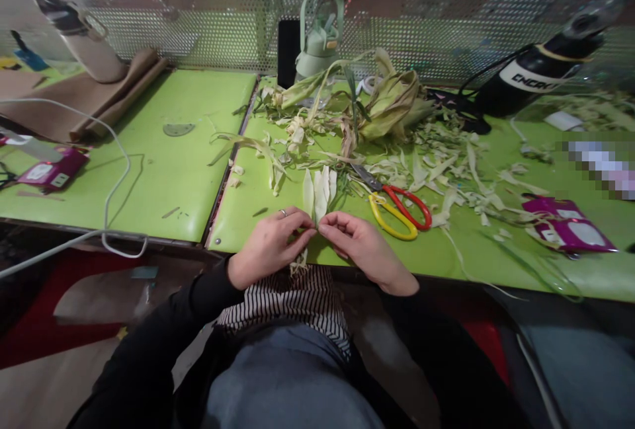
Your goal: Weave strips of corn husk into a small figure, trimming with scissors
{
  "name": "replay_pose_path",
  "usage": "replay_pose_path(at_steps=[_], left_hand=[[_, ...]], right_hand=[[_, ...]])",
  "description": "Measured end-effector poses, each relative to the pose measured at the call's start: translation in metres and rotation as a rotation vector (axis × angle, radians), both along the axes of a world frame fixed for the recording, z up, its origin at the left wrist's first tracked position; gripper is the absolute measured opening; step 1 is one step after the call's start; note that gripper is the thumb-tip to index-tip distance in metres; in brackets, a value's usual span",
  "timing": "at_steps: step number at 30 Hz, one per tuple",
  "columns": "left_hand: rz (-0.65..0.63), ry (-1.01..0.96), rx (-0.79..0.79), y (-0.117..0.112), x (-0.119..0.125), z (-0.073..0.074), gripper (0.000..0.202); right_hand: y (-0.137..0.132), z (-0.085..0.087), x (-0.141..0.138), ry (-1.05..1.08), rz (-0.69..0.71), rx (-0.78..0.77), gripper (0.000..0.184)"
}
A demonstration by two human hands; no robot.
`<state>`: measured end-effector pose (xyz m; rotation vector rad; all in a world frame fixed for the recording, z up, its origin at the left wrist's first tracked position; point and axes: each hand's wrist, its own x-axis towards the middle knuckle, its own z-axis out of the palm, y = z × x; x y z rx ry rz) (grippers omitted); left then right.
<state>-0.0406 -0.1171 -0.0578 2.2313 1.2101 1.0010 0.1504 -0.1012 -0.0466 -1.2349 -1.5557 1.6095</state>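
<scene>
Several pale corn husk strips (320, 192) stand out from between my fingertips, their far ends fanned over the green table. My left hand (278, 240) is closed, pinching the near end of the husk with thumb and forefinger; a ring shows on one finger. Close beside it, my right hand (364, 247) pinches the husk from the other side, the fingertips of both hands almost meeting. A curled, shredded bit of husk (299, 264) hangs below the left hand at the table edge. Scissors (397, 211) with one red and one yellow handle lie just beyond my right hand, blades partly under husk scraps.
A heap of corn husks (397, 102) and scattered scraps covers the middle and right. Behind stand a green bottle (320, 45) and a black phone (288, 52) before a perforated screen. A black bottle (536, 72) leans right; a white cable (119, 178) crosses the left table.
</scene>
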Motion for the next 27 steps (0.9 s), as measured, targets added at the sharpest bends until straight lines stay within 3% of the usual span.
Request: replay_pose_path(at_steps=[5, 11, 14, 20, 24, 27], left_hand=[[0.004, 0.016, 0.012, 0.001, 0.0, -0.003, 0.013], [0.022, -0.053, -0.023, 0.0, -0.002, -0.003, 0.013], [0.029, -0.091, -0.075, 0.0, -0.006, -0.002, 0.012], [0.179, -0.232, -0.164, 0.0, -0.023, 0.004, 0.013], [0.047, -0.558, -0.475, 0.003, -0.02, 0.002, 0.013], [-0.084, -0.818, -0.785, 0.006, -0.008, -0.002, 0.015]], right_hand=[[-0.001, 0.0, 0.002, -0.097, 0.033, 0.124, 0.034], [-0.003, -0.003, 0.006, -0.356, 0.013, 0.441, 0.022], [-0.005, -0.002, 0.01, -0.374, 0.061, 0.449, 0.02], [-0.012, 0.004, 0.03, -0.405, 0.135, 0.476, 0.018], [-0.013, -0.001, 0.026, -0.185, 0.013, 0.432, 0.016], [-0.015, -0.009, 0.01, 0.169, -0.007, 0.259, 0.023]])
